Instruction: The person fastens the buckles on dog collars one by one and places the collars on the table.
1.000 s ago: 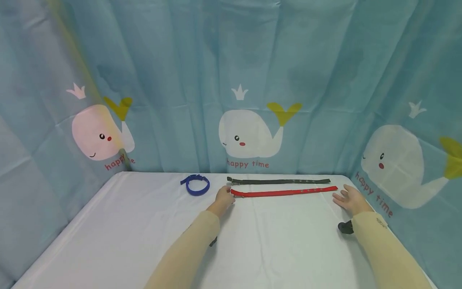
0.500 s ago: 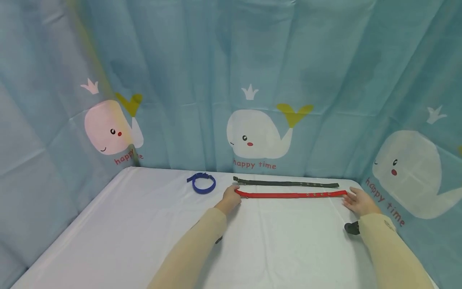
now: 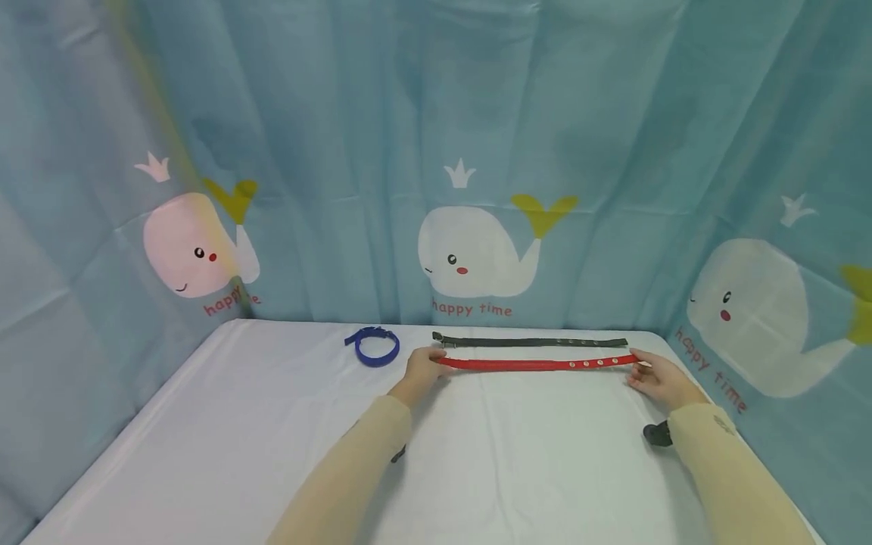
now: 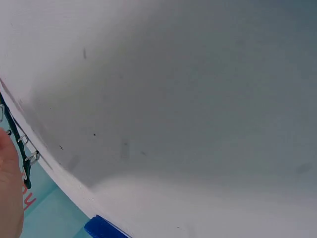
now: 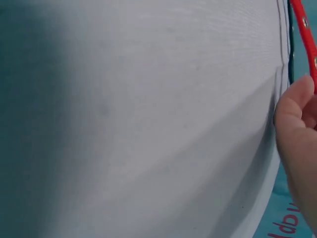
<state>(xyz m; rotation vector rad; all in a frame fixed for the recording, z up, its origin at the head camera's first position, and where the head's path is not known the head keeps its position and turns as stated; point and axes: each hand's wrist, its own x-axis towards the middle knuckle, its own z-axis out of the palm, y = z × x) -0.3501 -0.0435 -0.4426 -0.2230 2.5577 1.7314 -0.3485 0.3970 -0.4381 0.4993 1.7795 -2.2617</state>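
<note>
A red collar [image 3: 518, 365] with metal eyelets stretches between both hands in the head view. At its left end my left hand [image 3: 421, 372] grips the strap, hiding the buckle end. My right hand [image 3: 659, 381] pinches the eyelet end between thumb and fingers, and the right wrist view also shows the collar [image 5: 306, 34] rising from those fingertips [image 5: 303, 87]. Just behind it, a dark green collar [image 3: 531, 342] lies straight on the table, its buckle near my left hand. A blue collar [image 3: 375, 362], curled into a ring, lies left of that hand.
The white-covered table [image 3: 518, 469] runs up to a blue curtain [image 3: 341, 189] printed with whales, which encloses the back and both sides. A black wrist-camera part [image 3: 657, 434] juts from under the right sleeve.
My right hand has closed on the red collar's free end after being open beside it. The collar has turned so its eyelets face me more; the left hand keeps its end.
</note>
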